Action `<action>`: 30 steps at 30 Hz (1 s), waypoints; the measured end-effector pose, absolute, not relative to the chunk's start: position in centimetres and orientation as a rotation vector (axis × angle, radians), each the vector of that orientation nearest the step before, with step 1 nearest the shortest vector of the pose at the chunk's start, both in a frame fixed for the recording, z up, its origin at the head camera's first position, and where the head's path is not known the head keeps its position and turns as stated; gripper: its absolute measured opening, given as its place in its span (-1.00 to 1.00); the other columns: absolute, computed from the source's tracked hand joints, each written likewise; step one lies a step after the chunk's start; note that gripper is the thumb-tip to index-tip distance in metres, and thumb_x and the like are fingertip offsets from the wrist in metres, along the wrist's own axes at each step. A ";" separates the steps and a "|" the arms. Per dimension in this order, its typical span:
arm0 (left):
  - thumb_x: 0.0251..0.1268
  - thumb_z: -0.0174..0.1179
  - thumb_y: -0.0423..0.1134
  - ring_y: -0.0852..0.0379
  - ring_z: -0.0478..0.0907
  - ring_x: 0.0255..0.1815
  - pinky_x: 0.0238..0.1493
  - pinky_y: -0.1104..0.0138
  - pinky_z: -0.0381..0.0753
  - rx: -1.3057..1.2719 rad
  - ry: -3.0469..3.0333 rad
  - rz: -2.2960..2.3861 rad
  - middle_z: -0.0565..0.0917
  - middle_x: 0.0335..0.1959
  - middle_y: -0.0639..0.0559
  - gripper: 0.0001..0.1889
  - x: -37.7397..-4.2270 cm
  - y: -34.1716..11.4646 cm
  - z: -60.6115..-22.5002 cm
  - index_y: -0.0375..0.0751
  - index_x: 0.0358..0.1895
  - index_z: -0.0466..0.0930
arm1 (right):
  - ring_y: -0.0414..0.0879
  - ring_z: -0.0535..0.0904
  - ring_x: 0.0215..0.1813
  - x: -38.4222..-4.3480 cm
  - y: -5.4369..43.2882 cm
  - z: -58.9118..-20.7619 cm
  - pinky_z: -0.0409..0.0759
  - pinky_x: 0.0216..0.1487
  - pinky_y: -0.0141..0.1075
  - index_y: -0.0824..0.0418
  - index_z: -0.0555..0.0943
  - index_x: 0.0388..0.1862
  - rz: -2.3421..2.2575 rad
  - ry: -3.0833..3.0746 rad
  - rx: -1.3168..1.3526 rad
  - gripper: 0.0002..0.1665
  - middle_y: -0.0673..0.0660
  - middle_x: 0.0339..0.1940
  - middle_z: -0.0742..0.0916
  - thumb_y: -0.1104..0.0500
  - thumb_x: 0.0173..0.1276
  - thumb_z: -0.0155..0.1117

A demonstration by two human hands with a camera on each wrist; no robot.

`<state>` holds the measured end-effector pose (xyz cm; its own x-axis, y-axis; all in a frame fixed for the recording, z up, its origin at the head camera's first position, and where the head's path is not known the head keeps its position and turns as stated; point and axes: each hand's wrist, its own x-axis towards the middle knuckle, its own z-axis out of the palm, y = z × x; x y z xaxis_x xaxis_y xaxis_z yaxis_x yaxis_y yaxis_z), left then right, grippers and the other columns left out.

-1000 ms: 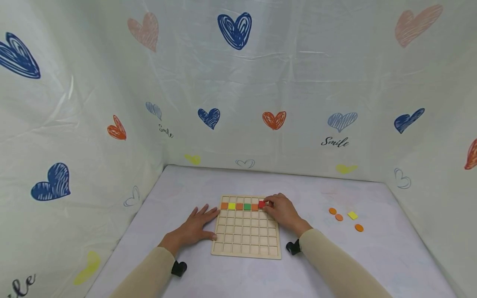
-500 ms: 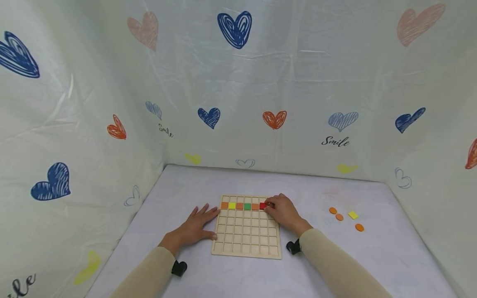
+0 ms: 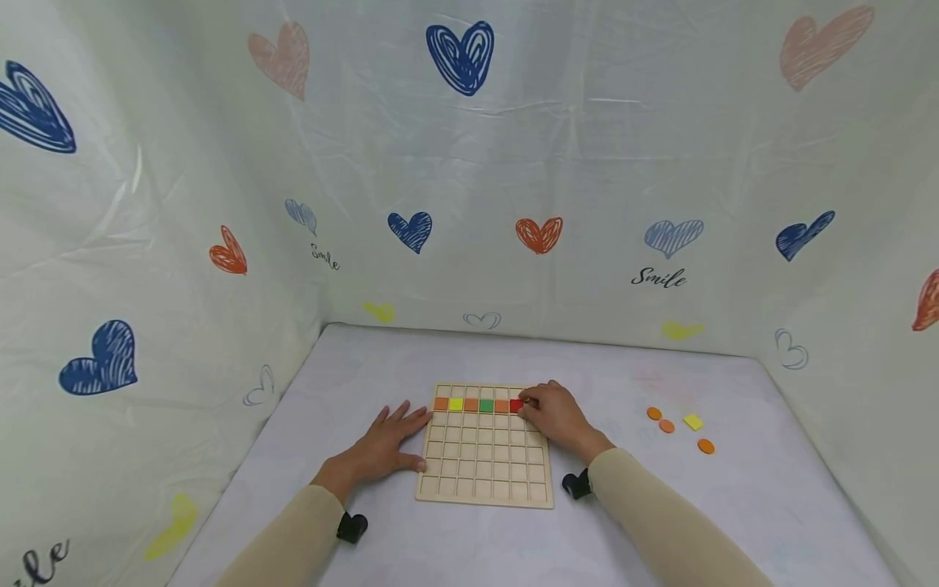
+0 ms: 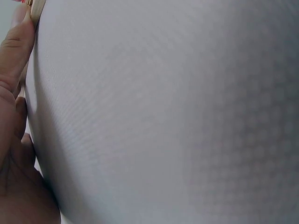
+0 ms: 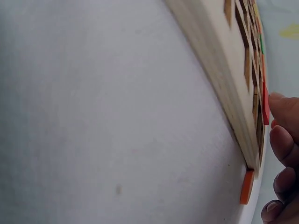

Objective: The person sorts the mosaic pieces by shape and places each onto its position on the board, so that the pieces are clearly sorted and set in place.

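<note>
Board (image 3: 484, 470) on table (image 3: 411, 546), tiles (image 3: 487, 405) in second-farthest row, loose pieces (image 3: 666, 426) at right, curtain (image 3: 609, 155) behind.

- Grid board (image 3: 484, 456): pale wood, square cells, lying flat; left edge touched by the left hand (image 3: 385, 444).
- Red tile (image 3: 516, 405): square, at the right end of the coloured row, pinched at its right side by the right hand (image 3: 557, 416); whether fully seated cannot be determined.
- Orange tiles (image 3: 471, 404), yellow tile (image 3: 456, 404), green tile (image 3: 487, 405): same row, second from the far edge; order from left: orange, yellow, orange, green, orange.
</note>
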<state>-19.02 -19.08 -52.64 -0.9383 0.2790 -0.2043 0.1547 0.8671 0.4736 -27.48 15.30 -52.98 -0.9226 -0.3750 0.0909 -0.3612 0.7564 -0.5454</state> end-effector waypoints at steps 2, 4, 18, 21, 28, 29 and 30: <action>0.15 0.51 0.18 -0.09 -0.13 0.79 0.78 -0.10 -0.30 0.328 2.771 0.675 0.27 0.69 0.08 0.00 -19.1 -19.1 -52.6 0.09 0.67 0.26 | -0.15 0.42 -0.22 -27.5 15.4 -52.7 0.44 -0.23 -0.31 0.19 0.79 0.08 -0.912 2.921 -0.595 -0.69 -0.09 -0.40 0.65 0.08 0.44 0.46; 0.15 0.51 0.18 -0.09 -0.13 0.79 0.78 -0.10 -0.30 0.324 2.768 0.682 0.26 0.69 0.08 0.01 -19.1 -19.2 -52.6 0.08 0.67 0.25 | -0.14 0.43 -0.21 -27.5 15.6 -52.3 0.46 -0.22 -0.29 0.19 0.79 0.08 -0.943 2.923 -0.568 -0.69 -0.08 -0.38 0.66 0.10 0.44 0.45; 0.16 0.51 0.18 -0.10 -0.13 0.79 0.78 -0.10 -0.30 0.334 2.759 0.679 0.26 0.70 0.06 0.01 -19.1 -19.2 -52.6 0.07 0.67 0.25 | -0.16 0.41 -0.24 -27.4 15.6 -53.1 0.46 -0.22 -0.30 0.13 0.84 0.01 -0.849 2.948 -0.661 -0.75 -0.12 -0.38 0.68 0.12 0.39 0.50; 0.16 0.51 0.17 -0.10 -0.12 0.79 0.78 -0.10 -0.30 0.337 2.761 0.677 0.26 0.70 0.06 0.01 -19.1 -19.1 -52.7 0.07 0.67 0.25 | -0.14 0.44 -0.21 -27.2 15.6 -52.9 0.50 -0.18 -0.26 0.15 0.82 0.05 -0.879 2.936 -0.644 -0.72 -0.09 -0.37 0.68 0.12 0.39 0.50; 0.16 0.50 0.18 -0.11 -0.12 0.79 0.78 -0.10 -0.30 0.345 2.761 0.670 0.26 0.70 0.05 0.01 -19.1 -19.2 -52.6 0.06 0.67 0.25 | -0.12 0.47 -0.15 -27.0 17.0 -52.2 0.51 -0.17 -0.27 0.13 0.76 0.15 -1.113 2.867 -0.438 -0.67 -0.05 -0.22 0.67 0.08 0.48 0.41; 0.17 0.50 0.18 -0.11 -0.13 0.79 0.78 -0.10 -0.30 0.346 2.760 0.669 0.25 0.70 0.06 0.01 -19.1 -19.2 -52.6 0.06 0.67 0.25 | -0.10 0.46 -0.14 -27.0 17.4 -51.9 0.50 -0.18 -0.27 0.14 0.75 0.16 -1.169 2.847 -0.401 -0.67 -0.02 -0.21 0.66 0.09 0.49 0.40; 0.17 0.49 0.19 -0.10 -0.13 0.79 0.78 -0.10 -0.30 0.347 2.760 0.667 0.25 0.70 0.06 0.01 -19.1 -19.2 -52.6 0.06 0.67 0.24 | -0.08 0.47 -0.14 -26.9 17.9 -51.5 0.49 -0.19 -0.28 0.17 0.74 0.17 -1.228 2.824 -0.370 -0.66 0.02 -0.19 0.66 0.10 0.49 0.40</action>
<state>-19.10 -19.23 -52.62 -0.9319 0.2940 -0.2124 0.1645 0.8645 0.4749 -26.92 17.91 -51.55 -0.9708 -0.2329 0.0580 -0.2013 0.6585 -0.7252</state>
